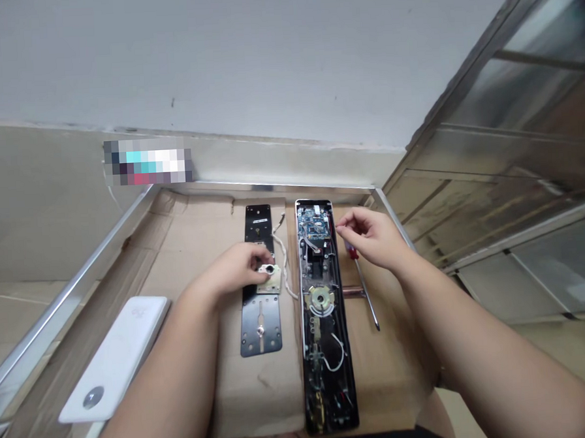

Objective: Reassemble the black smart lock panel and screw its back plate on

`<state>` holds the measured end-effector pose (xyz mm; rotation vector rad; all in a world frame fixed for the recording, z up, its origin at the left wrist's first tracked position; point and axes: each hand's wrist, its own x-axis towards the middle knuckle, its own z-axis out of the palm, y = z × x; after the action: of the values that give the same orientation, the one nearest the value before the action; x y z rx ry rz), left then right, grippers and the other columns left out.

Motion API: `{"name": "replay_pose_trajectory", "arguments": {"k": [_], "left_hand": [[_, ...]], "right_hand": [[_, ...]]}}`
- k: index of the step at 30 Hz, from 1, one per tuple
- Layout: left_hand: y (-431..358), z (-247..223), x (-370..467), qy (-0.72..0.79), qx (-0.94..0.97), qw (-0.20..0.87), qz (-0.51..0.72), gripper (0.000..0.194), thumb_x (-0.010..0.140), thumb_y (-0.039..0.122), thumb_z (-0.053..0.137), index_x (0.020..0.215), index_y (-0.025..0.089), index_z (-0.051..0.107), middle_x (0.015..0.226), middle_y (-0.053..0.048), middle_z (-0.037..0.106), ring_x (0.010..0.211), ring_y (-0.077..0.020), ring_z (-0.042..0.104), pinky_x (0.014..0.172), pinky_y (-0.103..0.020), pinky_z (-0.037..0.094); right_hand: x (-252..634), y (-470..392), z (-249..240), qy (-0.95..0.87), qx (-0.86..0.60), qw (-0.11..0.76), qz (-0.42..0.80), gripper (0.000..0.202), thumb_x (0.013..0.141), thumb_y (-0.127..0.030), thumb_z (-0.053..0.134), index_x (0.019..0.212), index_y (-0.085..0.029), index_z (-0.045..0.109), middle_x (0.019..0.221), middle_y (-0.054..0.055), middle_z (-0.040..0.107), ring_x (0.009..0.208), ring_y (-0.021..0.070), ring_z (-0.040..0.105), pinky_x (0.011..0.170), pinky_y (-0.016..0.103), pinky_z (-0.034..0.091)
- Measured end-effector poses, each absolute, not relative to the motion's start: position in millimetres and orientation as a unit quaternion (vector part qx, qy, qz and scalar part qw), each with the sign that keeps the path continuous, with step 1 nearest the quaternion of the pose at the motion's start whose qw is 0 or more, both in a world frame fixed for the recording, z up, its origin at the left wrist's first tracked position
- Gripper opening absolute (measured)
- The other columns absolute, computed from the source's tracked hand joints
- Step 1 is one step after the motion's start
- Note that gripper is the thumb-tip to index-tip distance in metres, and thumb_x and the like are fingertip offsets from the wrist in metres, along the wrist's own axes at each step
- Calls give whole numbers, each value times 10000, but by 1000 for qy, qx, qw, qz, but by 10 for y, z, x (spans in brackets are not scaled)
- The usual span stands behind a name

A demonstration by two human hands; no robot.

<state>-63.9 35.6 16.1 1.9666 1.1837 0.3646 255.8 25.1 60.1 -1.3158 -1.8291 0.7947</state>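
Note:
The fingers of my left hand (pixel 248 264) are closed on a small cream-coloured block (pixel 272 287) with a dark round hole, over a long black mounting plate (pixel 269 318). A pale cable (pixel 285 258) runs beside the plate. To its right lies a long black lock housing (pixel 326 374), open side up, showing a blue circuit board (pixel 315 225), wires and a round metal part (pixel 321 298). My right hand (pixel 372 238) is pinched at the housing's upper right edge; what its fingertips hold, if anything, I cannot make out. A red-handled screwdriver (pixel 366 290) is partly under this hand.
Cardboard (pixel 255 397) covers the bench, which has a raised metal rim (pixel 271 187). A white power bank (pixel 116 359) with a cable lies at the left. Beside the housing is a copper-coloured rod (pixel 354 292). A pixelated patch covers something behind the far-left corner.

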Motion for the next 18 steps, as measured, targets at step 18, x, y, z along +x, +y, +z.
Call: {"name": "replay_pose_trajectory", "arguments": {"k": [18], "left_hand": [[-51,461,-118,309,799,338,390,172,759,357,788,899,261,764,943,-50,765,950,-241,669,931,-449,529]], "right_hand": [[2481,229,713,-726,-507,341,316,129,883,-325,653,867,-197,642,632,-22,560,564,110,509,523,274,390]]}}
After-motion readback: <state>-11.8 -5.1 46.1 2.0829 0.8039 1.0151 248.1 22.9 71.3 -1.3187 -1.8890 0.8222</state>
